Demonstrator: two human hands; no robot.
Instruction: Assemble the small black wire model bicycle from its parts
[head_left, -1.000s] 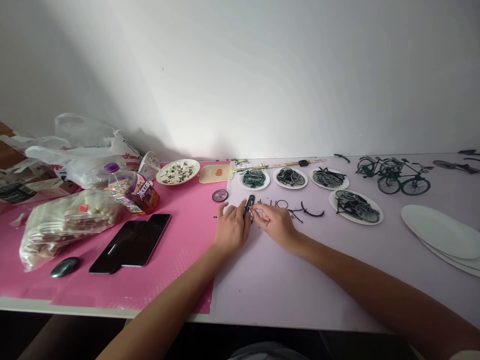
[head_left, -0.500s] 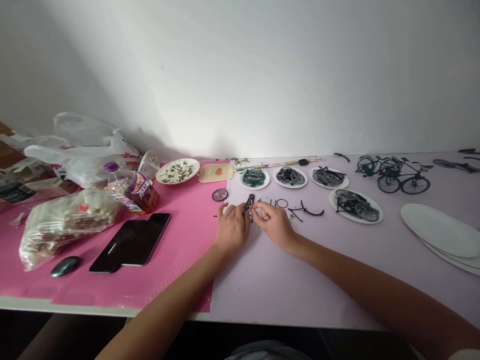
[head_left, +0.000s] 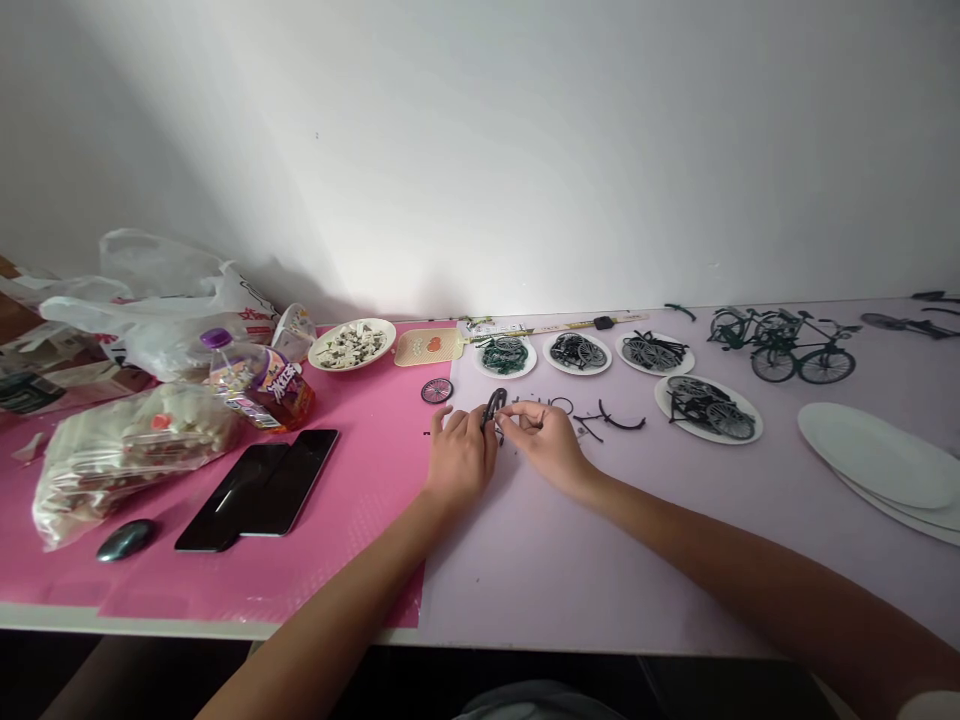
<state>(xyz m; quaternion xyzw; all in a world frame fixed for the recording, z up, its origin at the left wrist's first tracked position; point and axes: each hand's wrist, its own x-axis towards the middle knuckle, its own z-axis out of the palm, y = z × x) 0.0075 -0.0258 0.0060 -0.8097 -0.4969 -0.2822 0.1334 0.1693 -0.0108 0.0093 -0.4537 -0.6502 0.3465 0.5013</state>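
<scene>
White wall (head_left: 525,150), pink-and-lilac tabletop (head_left: 540,570); bottle (head_left: 262,385) shows Chinese characters, plastic bag (head_left: 169,318) red print, too small to read. Left hand (head_left: 461,447) clasps dark part (head_left: 491,404), right hand (head_left: 550,440) pinches its edge.

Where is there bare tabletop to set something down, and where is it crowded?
Between the left forearm and right forearm, the lavender surface is bare but for a speck. Another patch lies between the right forearm and the stacked white plates. Crowded: along the wall, with plates of bicycle parts, and around the drink bottle.
</scene>
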